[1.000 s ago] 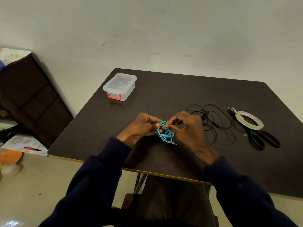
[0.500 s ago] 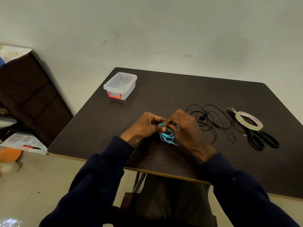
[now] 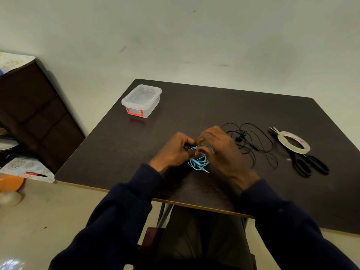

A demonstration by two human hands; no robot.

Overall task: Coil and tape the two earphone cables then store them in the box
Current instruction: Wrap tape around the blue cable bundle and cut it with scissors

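**A:** What do we count, starting far left of the blue earphone cable [image 3: 198,162]?

**B:** Far left of it, off the table [image 3: 214,106], we see one dark cabinet [image 3: 35,114]. Lower down is one orange object [image 3: 10,182], cut by the frame edge and too blurred for us to name. Up and left of the cable, on the table, stands one clear plastic box [image 3: 141,100]. Its lid is on and one red latch [image 3: 134,112] faces us.

**A:** And at the cable itself?

**B:** Two hands, brought together on it. Our left hand [image 3: 175,151] grips the coil's upper left with curled fingers. Our right hand [image 3: 222,151] curls over its upper right. The coil hangs below the knuckles, and its one metal plug [image 3: 205,170] pokes out at the lower right. We cannot tell whether the coil touches the tabletop.

**A:** Anything hidden there?

**B:** The knuckles cover the fingertips and the coil's top. A pale band crosses that top, and we cannot tell what it is.

**A:** And to the right?

**B:** Just right of the cable, beyond the right hand, one black earphone cable [image 3: 251,143] lies loose and uncoiled on the table. Further right, one roll of clear tape [image 3: 290,149] rests on one pair of black scissors [image 3: 295,157] and hides part of the blades.

**A:** Any writing?

**B:** Red letters on the roll's inner ring, too small for us to read.
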